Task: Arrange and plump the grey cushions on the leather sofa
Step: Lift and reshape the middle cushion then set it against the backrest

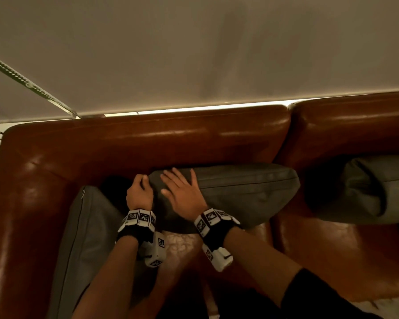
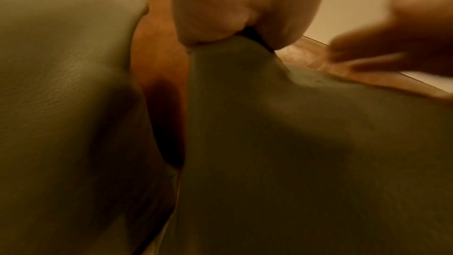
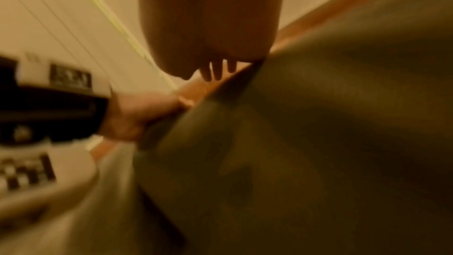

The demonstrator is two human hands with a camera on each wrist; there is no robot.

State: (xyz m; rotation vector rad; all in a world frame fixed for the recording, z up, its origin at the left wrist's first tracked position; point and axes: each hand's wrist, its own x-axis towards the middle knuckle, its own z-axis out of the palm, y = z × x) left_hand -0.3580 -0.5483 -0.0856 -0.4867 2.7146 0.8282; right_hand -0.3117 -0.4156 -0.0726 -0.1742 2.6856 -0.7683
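Left hand (image 1: 139, 192) pinches middle grey cushion's (image 1: 244, 192) corner to anchor it | right hand (image 1: 182, 192) spread flat, patting it plump | leather sofa (image 1: 148, 143) backrest props it.

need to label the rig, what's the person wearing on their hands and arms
Both hands are bare. The left hand and right hand each have a black wrist strap topped by a ring of white blocks with black-and-white square markers, and a white camera housing under the wrist. A black sleeve covers the right upper arm.
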